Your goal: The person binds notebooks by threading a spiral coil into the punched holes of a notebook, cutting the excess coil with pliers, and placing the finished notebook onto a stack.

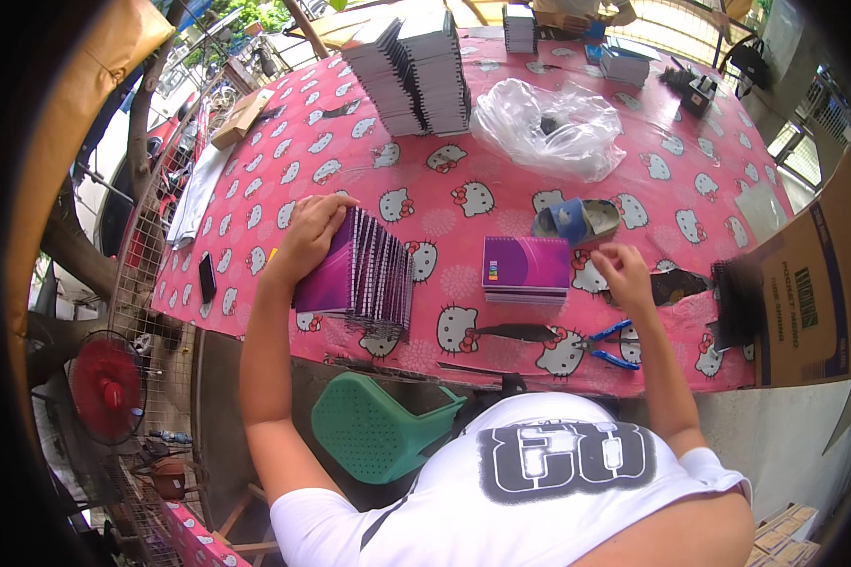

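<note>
As we read the table from left to right:
Left hand [314, 230]: fingers pressed together on our leaning row of purple spiral notebooks [361, 276]; we judge it may topple.
Single notebook [526, 268]: flat, centre.
Right hand [620, 271]: fingertips pinching something too small to tell.
Blue-handled pliers [607, 344]: near the edge, could get knocked off.

Both bare forearms reach forward from the lower edge. The left hand [310, 234] lies palm down, fingers curled together and pressing flat, elbow bent outward. The right hand [622, 272] is raised slightly, fingers pinched loosely together, wrist straight, arm stretched nearly full
</note>
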{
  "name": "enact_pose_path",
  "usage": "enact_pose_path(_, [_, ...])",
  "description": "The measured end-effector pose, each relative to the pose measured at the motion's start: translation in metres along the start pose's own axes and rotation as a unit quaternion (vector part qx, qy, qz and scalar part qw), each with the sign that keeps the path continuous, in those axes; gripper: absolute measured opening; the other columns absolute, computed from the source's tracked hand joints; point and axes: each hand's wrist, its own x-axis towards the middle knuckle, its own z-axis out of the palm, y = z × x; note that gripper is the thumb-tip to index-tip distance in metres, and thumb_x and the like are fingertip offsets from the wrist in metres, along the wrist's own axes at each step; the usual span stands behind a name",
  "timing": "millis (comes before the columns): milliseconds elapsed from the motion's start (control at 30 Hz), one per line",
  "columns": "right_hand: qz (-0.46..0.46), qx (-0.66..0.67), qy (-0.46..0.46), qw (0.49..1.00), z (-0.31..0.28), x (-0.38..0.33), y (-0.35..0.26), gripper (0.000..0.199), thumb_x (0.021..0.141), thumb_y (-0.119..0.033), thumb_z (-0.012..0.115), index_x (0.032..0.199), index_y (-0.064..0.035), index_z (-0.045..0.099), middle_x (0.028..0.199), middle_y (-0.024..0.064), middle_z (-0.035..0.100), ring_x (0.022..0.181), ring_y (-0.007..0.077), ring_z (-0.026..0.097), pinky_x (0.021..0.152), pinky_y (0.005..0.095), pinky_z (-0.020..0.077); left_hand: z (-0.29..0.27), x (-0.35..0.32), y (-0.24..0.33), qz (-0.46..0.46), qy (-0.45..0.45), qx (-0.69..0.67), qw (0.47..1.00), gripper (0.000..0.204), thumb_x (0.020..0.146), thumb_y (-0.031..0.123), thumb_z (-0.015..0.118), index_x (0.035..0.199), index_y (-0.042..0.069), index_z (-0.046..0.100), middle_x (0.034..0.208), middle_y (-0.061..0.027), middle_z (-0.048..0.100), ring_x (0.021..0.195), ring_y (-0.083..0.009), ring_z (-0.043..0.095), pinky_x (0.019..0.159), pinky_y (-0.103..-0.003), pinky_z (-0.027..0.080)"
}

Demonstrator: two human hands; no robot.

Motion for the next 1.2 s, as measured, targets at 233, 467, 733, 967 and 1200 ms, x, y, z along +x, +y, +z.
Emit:
enact_pose_path(233, [0.07, 0.064, -0.052, 0.994, 0.051, 0.006, -0.017, 0.041, 0.079, -0.023, 0.076, 0.106, 0.0021, 0.06, 0.091, 0.0133, 0.067, 0.08, 0.0206, 0.065, 0.072, 0.0325, 0.0506, -0.01, -0.01, 0.022, -0.041, 0.053, 0.059, 0.996, 0.032, 0.1, 0.025, 0.044, 0.126, 0.01, 0.055, 0.109, -0.0103, 0.063, 0.109, -0.0234, 0.057, 0.113, -0.046, 0.018])
enact_pose_path(467, [-0.056, 0.169, 0.032, 0.984, 0.018, 0.004, -0.026, 0.03, 0.078, 0.006, 0.066, 0.101, -0.002, 0.048, 0.088, 0.0108, 0.063, 0.079, 0.0182, 0.061, 0.072, 0.0333, 0.0493, 0.04, -0.013, 0.155, 0.041, 0.275, -0.366, 0.888, 0.043, 0.092, 0.023, 0.062, 0.129, 0.004, 0.052, 0.13, -0.0159, 0.056, 0.124, -0.027, 0.05, 0.104, -0.041, 0.038])
enact_pose_path(733, [-0.264, 0.07, -0.051, 0.961, 0.021, 0.01, -0.021, 0.034, 0.07, 0.006, 0.071, 0.098, -0.0035, 0.053, 0.093, 0.0129, 0.059, 0.093, 0.0297, 0.058, 0.083, 0.0371, 0.0469, 0.199, 0.04, 0.17, 0.022, 0.051, -0.131, 0.99, 0.03, 0.078, 0.016, 0.073, 0.108, 0.012, 0.068, 0.121, -0.0062, 0.061, 0.122, -0.0232, 0.05, 0.112, -0.056, 0.007])
enact_pose_path(967, [-0.018, -0.233, 0.136, 0.963, -0.062, 0.023, 0.112, 0.03, 0.076, 0.0, 0.065, 0.105, -0.0079, 0.063, 0.102, 0.0149, 0.058, 0.097, 0.0312, 0.06, 0.081, 0.0392, 0.0502, 0.199, 0.043, 0.189, 0.004, 0.18, -0.069, 0.981, 0.023, 0.079, 0.029, 0.073, 0.101, 0.024, 0.072, 0.099, 0.0043, 0.065, 0.112, -0.0202, 0.052, 0.103, -0.063, 0.012])
enact_pose_path(1200, [-0.21, 0.082, 0.017, 0.974, -0.021, -0.021, -0.044, 0.031, 0.075, 0.003, 0.067, 0.104, -0.0056, 0.071, 0.087, 0.0096, 0.059, 0.077, 0.0215, 0.063, 0.066, 0.0332, 0.0501, 0.185, 0.046, 0.186, -0.046, 0.174, -0.214, 0.96, 0.021, 0.074, 0.028, 0.078, 0.09, 0.017, 0.073, 0.092, 0.0021, 0.066, 0.1, -0.0185, 0.055, 0.094, -0.049, 0.026])
